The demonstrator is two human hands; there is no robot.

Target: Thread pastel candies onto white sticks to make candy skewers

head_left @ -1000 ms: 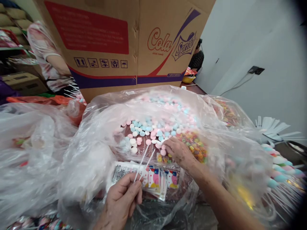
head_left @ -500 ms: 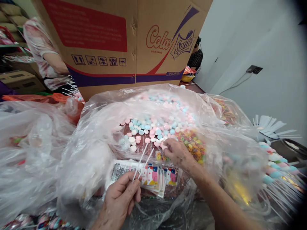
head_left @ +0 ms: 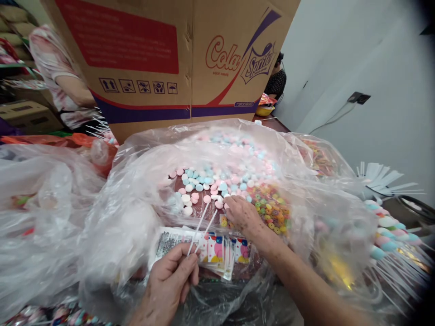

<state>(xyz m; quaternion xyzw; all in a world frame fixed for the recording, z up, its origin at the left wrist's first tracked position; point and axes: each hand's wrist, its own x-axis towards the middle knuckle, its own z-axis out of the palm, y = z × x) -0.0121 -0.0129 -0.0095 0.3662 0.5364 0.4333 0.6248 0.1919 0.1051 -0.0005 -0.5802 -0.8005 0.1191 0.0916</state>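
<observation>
Far-left co-worker: a person in a pale patterned shirt (head_left: 50, 63), one forearm partly behind the box.
Left plastic: a crumpled clear bag (head_left: 50, 181) at the near left.
Carton: a brown box (head_left: 142, 45) printed "Cola" and "Sprite", upright at the far side.
Left hand (head_left: 173, 276): thumb and fingers pinched closed on two white sticks (head_left: 198, 229), slanting far and right; a pink disc shows at one tip, joined or not I cannot tell.
Pastel candies (head_left: 199, 187): pink, blue and white, loose beyond the sticks.
Packets (head_left: 215, 248): dotted, flat, just right of the left hand.
Right hand (head_left: 244, 217): fingers bent, tips at the pastel candies' near edge; cannot tell whether it grips one.
Ring candies (head_left: 272, 210): multicoloured, just right of that hand.
Twisted candy sticks (head_left: 387, 233): bunched at the right.
</observation>
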